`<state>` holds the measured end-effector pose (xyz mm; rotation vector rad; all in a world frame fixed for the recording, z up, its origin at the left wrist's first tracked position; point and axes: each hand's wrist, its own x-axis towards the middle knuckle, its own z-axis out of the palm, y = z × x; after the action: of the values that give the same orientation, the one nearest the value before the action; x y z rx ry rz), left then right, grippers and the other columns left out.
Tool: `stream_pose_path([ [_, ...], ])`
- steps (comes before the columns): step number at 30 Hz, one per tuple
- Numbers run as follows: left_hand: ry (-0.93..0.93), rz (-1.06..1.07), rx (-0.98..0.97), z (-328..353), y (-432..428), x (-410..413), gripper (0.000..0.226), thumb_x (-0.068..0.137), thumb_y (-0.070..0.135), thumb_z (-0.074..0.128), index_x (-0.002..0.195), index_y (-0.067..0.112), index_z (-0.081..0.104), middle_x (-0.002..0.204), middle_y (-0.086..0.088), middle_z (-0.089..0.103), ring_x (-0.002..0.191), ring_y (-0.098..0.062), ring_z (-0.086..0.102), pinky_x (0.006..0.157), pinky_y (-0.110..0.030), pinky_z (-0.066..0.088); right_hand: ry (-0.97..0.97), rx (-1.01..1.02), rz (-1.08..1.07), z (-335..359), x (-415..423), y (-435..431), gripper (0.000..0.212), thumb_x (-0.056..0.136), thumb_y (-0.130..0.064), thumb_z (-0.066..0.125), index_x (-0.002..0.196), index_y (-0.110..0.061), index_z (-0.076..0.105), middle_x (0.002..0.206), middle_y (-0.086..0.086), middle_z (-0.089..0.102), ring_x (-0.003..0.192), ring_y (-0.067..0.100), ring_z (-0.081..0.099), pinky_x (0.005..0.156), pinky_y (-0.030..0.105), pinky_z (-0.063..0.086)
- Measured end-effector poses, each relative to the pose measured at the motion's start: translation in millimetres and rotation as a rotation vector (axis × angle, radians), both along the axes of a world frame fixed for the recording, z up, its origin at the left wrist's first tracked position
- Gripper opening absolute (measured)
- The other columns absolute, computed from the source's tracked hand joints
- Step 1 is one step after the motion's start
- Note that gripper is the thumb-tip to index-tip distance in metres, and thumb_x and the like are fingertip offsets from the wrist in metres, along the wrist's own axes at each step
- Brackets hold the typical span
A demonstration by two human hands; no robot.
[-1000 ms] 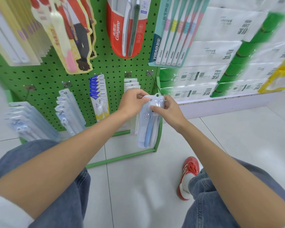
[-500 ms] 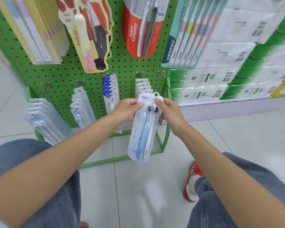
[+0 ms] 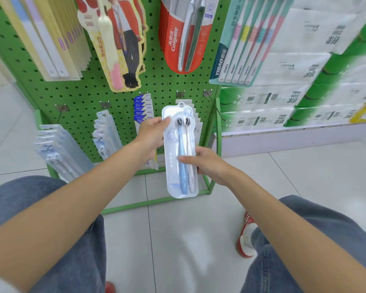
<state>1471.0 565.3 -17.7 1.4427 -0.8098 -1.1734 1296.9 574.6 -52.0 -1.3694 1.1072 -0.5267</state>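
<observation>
A clear blister pack (image 3: 173, 178) with a blue and a white toothbrush inside is upright in front of the green pegboard (image 3: 161, 83), off its hook. My left hand (image 3: 151, 135) grips its upper left edge, thumb on the front. My right hand (image 3: 207, 163) holds its right side at mid-height, thumb across the front over the handles. More packs of the same kind (image 3: 195, 118) hang on the hook behind it. To their right an empty peg hook (image 3: 217, 108) sticks out.
Other toothbrush packs hang on the board: a red Colgate pack (image 3: 183, 37), a multi-brush pack (image 3: 247, 45), small blue-topped packs (image 3: 143, 106), clear packs (image 3: 107, 134) at lower left. Stacked tissue packs (image 3: 294, 96) fill the right. My knees and a red shoe (image 3: 246, 240) are below on the tiled floor.
The pack has come off the hook and moved toward me. My right hand slid from its top down to its right side; my left hand stayed near the top.
</observation>
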Motion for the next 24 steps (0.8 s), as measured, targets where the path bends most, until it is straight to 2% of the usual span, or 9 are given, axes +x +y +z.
stream_pose_path([
  [3, -0.024, 0.044, -0.013, 2.0, -3.7, 4.0, 0.012, 0.097, 0.028, 0.06, 0.094, 0.019, 0.067, 0.115, -0.01, 0.07, 0.108, -0.026, 0.066, 0.098, -0.047, 0.052, 0.032, 0.056, 0.063, -4.1, -3.7, 1.6, 0.028, 0.085, -0.02, 0.075, 0.112, -0.017, 0.07, 0.109, 0.001, 0.074, 0.104, 0.017, 0.069, 0.099, 0.037, 0.052],
  [6, -0.066, 0.063, -0.04, 3.7, -5.3, 7.2, 0.014, 0.098, 0.029, 0.058, 0.089, 0.023, 0.067, 0.11, -0.003, 0.071, 0.109, -0.024, 0.065, 0.101, -0.044, 0.05, 0.035, 0.116, 0.121, -8.8, -8.8, 3.4, 0.028, 0.084, -0.009, 0.075, 0.111, -0.01, 0.07, 0.106, 0.004, 0.074, 0.095, 0.015, 0.07, 0.092, 0.031, 0.056],
  [9, -0.096, 0.065, -0.055, 4.9, -5.8, 9.1, 0.019, 0.097, 0.031, 0.058, 0.081, 0.023, 0.064, 0.097, -0.002, 0.065, 0.092, -0.019, 0.058, 0.102, -0.043, 0.048, 0.097, 0.164, 0.19, -19.0, -12.0, 4.0, 0.047, 0.074, -0.007, 0.081, 0.117, 0.004, 0.065, 0.101, 0.011, 0.069, 0.09, 0.016, 0.07, 0.081, 0.026, 0.058],
  [11, -0.103, 0.067, -0.054, 3.8, -6.7, 11.0, 0.019, 0.095, 0.035, 0.059, 0.08, 0.025, 0.06, 0.093, -0.001, 0.056, 0.087, -0.017, 0.052, 0.101, -0.042, 0.047, 0.15, 0.161, 0.209, -25.6, -11.5, 5.5, 0.058, 0.067, -0.009, 0.084, 0.117, 0.008, 0.062, 0.098, 0.014, 0.06, 0.088, 0.019, 0.069, 0.078, 0.025, 0.058],
  [15, -0.139, 0.04, -0.063, 0.0, -8.6, 13.3, 0.025, 0.081, 0.05, 0.059, 0.091, 0.027, 0.056, 0.091, 0.003, 0.049, 0.082, -0.016, 0.044, 0.083, -0.036, 0.04, 0.16, 0.11, 0.19, -31.5, -9.0, 9.0, 0.037, 0.076, 0.003, 0.078, 0.111, 0.008, 0.066, 0.094, 0.018, 0.063, 0.078, 0.018, 0.07, 0.076, 0.025, 0.058],
  [18, -0.197, 0.015, -0.087, 0.8, -7.3, 12.1, 0.018, 0.09, 0.045, 0.053, 0.093, 0.027, 0.054, 0.086, 0.001, 0.045, 0.078, -0.018, 0.038, 0.076, -0.036, 0.034, 0.157, 0.07, 0.183, -30.4, -7.8, 11.9, 0.029, 0.078, 0.004, 0.076, 0.106, 0.004, 0.068, 0.086, 0.013, 0.07, 0.074, 0.016, 0.069, 0.074, 0.024, 0.058],
  [20, -0.218, 0.006, -0.104, 6.2, -4.6, 8.0, 0.021, 0.096, 0.043, 0.048, 0.09, 0.023, 0.054, 0.085, -0.001, 0.048, 0.076, -0.018, 0.04, 0.077, -0.035, 0.037, 0.174, 0.03, 0.167, -30.5, -6.8, 12.8, 0.025, 0.079, 0.004, 0.076, 0.103, 0.003, 0.069, 0.082, 0.013, 0.07, 0.072, 0.017, 0.068, 0.074, 0.025, 0.059],
  [21, -0.23, -0.004, -0.109, 9.4, -2.7, 4.9, 0.026, 0.099, 0.043, 0.046, 0.086, 0.021, 0.053, 0.083, -0.002, 0.049, 0.074, -0.017, 0.043, 0.078, -0.034, 0.039, 0.189, 0.005, 0.16, -30.9, -6.2, 13.3, 0.024, 0.078, 0.003, 0.076, 0.102, 0.003, 0.069, 0.08, 0.014, 0.07, 0.072, 0.017, 0.067, 0.075, 0.027, 0.06],
  [24, -0.314, -0.061, -0.1, 17.8, 4.0, -3.1, 0.029, 0.101, 0.047, 0.042, 0.079, 0.029, 0.044, 0.079, 0.012, 0.041, 0.071, -0.004, 0.041, 0.068, -0.023, 0.035, 0.242, -0.083, 0.14, -32.6, -4.3, 14.4, 0.024, 0.075, -0.003, 0.076, 0.098, -0.001, 0.068, 0.081, 0.017, 0.072, 0.072, 0.019, 0.067, 0.081, 0.042, 0.058],
])
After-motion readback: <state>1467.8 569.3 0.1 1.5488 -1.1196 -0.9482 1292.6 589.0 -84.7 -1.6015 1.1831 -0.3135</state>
